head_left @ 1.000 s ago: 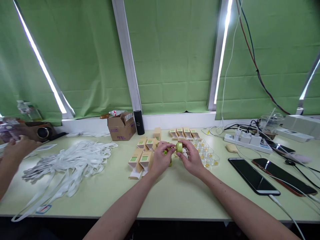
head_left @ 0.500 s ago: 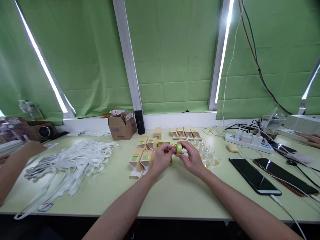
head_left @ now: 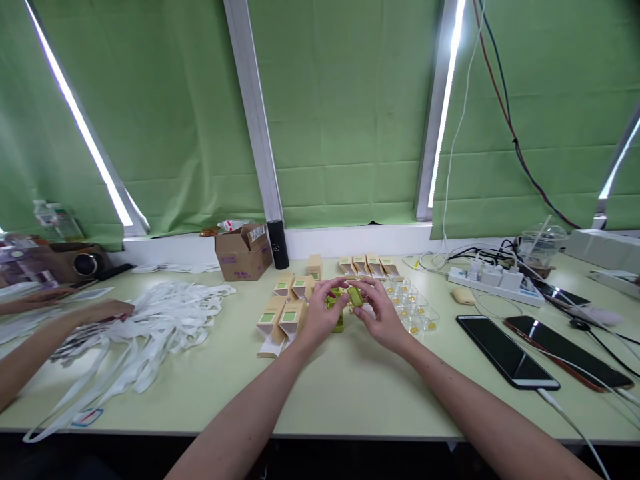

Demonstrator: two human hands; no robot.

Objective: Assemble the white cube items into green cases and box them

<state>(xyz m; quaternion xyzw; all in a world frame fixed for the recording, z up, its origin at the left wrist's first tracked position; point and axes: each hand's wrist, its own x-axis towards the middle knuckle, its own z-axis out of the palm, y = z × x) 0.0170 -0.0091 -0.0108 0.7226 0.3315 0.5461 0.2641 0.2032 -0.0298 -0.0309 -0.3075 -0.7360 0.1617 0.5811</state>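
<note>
A small, light green block-like piece [head_left: 355, 297] is held tilted between the thumb and fingers of my right hand [head_left: 384, 313]. Close beside it on the left, my left hand [head_left: 323, 312] has its thumb and forefinger apart, with green showing in the gap. More green pieces [head_left: 339, 325] lie below and behind my left hand, partly covered by it. Open kraft paper boxes [head_left: 294, 313] with green labels stand left of my hands. Several clear plastic cups [head_left: 414, 308] with yellow bits inside are grouped to the right.
Another row of small kraft boxes [head_left: 367, 267] stands at the back. A heap of white straps [head_left: 165, 313] lies left, where a co-worker's hand [head_left: 107, 310] reaches in. A cardboard carton [head_left: 244, 255], black cylinder [head_left: 278, 245], phones [head_left: 507, 351] and power strip [head_left: 495, 283] surround the work area.
My left fingers have spread from their pinch beside the green piece. The piece has turned and tilted in my right hand. The co-worker's hand at left has moved onto the straps.
</note>
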